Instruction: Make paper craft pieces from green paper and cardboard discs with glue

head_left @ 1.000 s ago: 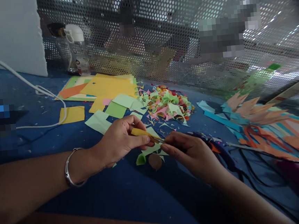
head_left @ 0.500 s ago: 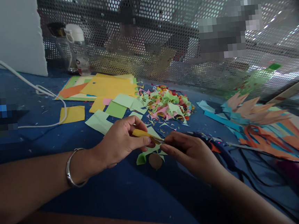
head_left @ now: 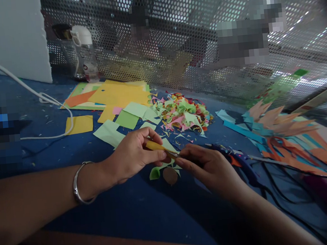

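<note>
My left hand (head_left: pixel 132 155) is closed around a rolled yellow paper piece (head_left: pixel 155 146), pinched between thumb and fingers. My right hand (head_left: pixel 210 166) pinches the thin tip end of that roll from the right, fingers pressed together. Both hands hover just above a blue table (head_left: pixel 117 214). Under them lie a light green star-shaped cutout (head_left: pixel 167 163), a small green leaf-shaped scrap (head_left: pixel 154 173) and a round brown paper disc (head_left: pixel 170 175). A silver bangle (head_left: pixel 78 183) circles my left wrist.
A heap of coloured paper scraps (head_left: pixel 182 113) lies behind the hands. Yellow, orange and green sheets (head_left: pixel 112 96) lie at back left, near a white cable (head_left: pixel 35 95) and a bottle (head_left: pixel 84 53). Orange and blue cut strips (head_left: pixel 285 134) and black cables (head_left: pixel 285 173) fill the right. A perforated metal screen (head_left: pixel 202 39) bounds the back.
Almost nothing differs; my left hand has shifted very slightly right along the yellow roll, and both hands keep their grip.
</note>
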`<state>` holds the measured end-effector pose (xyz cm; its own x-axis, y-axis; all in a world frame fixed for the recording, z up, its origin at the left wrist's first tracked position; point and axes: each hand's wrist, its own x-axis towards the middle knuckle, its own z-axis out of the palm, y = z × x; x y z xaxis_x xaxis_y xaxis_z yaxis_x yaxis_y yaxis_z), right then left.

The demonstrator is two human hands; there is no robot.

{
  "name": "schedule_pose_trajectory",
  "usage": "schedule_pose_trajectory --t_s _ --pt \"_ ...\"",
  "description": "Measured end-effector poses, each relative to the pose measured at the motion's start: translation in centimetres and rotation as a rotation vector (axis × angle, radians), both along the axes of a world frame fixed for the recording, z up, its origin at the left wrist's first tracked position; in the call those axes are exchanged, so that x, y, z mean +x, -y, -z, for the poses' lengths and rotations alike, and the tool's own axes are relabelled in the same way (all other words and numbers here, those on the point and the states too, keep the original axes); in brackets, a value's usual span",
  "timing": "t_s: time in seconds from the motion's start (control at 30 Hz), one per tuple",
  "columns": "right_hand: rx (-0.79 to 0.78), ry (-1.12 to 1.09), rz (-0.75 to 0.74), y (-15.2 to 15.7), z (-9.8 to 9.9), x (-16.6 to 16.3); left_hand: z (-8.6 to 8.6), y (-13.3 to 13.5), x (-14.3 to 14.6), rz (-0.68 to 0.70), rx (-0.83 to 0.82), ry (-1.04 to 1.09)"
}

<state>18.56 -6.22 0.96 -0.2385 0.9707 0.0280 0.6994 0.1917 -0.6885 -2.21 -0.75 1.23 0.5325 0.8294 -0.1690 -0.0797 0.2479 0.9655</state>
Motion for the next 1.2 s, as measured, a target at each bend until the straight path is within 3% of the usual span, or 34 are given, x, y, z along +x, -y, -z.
schedule_pose_trajectory --t_s 0.77,1.03,1.2 --pt "0.007 0.013 0.006 0.02 -0.02 -0.15 0.13 -0.08 -0.05 0.047 -0.019 0.032" --pt "0.033 0.008 0.003 -0.07 0.28 0.11 0.16 -0.33 -0.24 0.066 -0.209 0.058" --pt "0.028 -0.003 0.007 -0.2 0.25 0.19 -0.06 -0.61 -0.37 0.052 -0.24 0.036"
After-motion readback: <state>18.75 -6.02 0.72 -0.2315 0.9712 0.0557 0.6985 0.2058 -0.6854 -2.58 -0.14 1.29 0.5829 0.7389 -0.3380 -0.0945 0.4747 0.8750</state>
